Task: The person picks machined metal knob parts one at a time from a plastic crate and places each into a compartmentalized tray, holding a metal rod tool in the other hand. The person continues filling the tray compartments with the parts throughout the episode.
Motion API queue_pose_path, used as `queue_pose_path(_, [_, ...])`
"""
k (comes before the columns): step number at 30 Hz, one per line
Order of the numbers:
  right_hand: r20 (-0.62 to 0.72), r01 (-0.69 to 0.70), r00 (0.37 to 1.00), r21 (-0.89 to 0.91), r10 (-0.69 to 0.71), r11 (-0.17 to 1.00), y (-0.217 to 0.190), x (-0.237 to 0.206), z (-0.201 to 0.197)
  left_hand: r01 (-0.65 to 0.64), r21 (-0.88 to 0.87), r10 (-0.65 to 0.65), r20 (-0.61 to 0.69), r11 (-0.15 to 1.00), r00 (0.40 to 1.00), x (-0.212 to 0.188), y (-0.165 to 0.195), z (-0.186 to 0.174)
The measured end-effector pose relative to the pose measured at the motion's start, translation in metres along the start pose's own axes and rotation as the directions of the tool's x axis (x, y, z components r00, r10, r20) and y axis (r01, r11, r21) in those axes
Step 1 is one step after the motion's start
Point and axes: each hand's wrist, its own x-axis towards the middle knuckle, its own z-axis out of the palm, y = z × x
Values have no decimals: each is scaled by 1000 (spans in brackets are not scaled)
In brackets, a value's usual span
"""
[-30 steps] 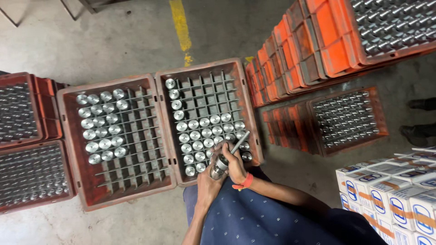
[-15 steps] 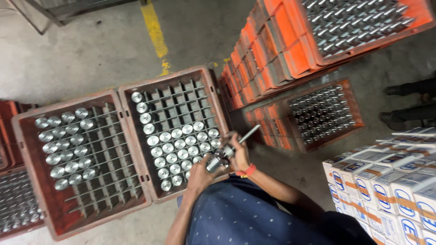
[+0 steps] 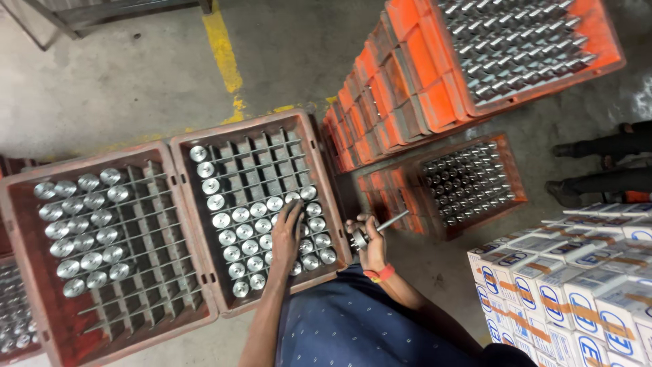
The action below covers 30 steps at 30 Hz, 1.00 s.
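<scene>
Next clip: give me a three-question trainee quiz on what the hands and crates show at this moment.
1. True or false: the left hand is lifted clear of the nearer crate.
2. What does the right hand hold?
A. a white carton
B. a metal part with a disc head and a thin stem
C. nothing
3. Fill in: the second floor crate, to the left, has its metal discs mostly in its ____ half.

Key:
1. False; it rests flat on the disc-topped parts in that crate's grid.
2. B
3. left; the cells toward the nearer crate look empty.
</scene>
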Motion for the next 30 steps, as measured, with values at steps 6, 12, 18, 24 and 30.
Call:
queue_pose_path(6, [-60, -78, 995, -45, 75, 996, 15, -10, -13, 77, 187, -26, -263, 979, 964, -38, -16, -93])
queue_pose_path(12, [21, -151, 988, -42, 152, 988, 36, -15, -11, 464, 548, -246, -425, 696, 871, -64, -82, -234])
queue_pose_path(18, [88, -119, 988, -89, 127, 989, 60, -27, 28, 467, 662, -221, -425, 586, 878, -49, -109, -268])
queue_pose_path(24, [164, -54, 983, -146, 78, 988, 68, -41, 53, 477, 550, -243, -445, 686, 862, -72, -94, -286])
queue_pose_path(30, [118, -126, 979, -286, 165, 950, 81, -51, 60, 79, -299, -244, -570, 951, 784, -99, -73, -269])
